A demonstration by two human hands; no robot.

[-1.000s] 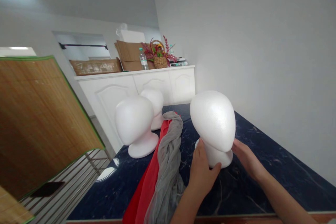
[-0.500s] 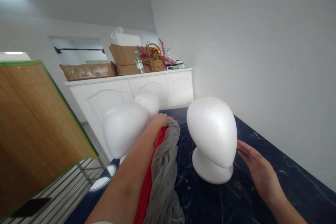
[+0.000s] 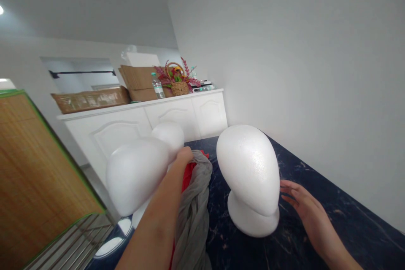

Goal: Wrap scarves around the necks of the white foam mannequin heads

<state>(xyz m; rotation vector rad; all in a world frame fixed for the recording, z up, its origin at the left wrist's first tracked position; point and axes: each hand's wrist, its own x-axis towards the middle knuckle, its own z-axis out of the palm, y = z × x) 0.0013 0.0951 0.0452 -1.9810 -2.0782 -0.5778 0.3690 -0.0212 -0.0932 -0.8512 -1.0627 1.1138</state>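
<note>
My left hand (image 3: pixel 185 154) is closed at the far end of a twisted grey scarf (image 3: pixel 196 202), its fingertips hidden. Red cloth (image 3: pixel 187 176) shows along the scarf, between it and my left forearm. To the right a white foam mannequin head (image 3: pixel 249 168) stands on its round base on the dark blue marbled table (image 3: pixel 236 253). My right hand (image 3: pixel 300 204) is open beside this head's right side, fingers apart and slightly bent; whether the fingertips touch it I cannot tell. Two more white foam heads (image 3: pixel 136 173) stand left of my left arm, partly covered by it.
Beyond the table a white cabinet (image 3: pixel 177 112) carries cardboard boxes (image 3: pixel 91 99), a water bottle (image 3: pixel 157 86) and a flower basket (image 3: pixel 180 88). At the left are a bamboo mat (image 3: pixel 41 177) with green edging and a metal rack (image 3: pixel 71 240). A plain wall (image 3: pixel 300 71) borders the right.
The view has shifted, so the cabinet sits lower and the foam heads lie lower and further left. Both hands keep about the same places beside the scarf and the right-hand head.
</note>
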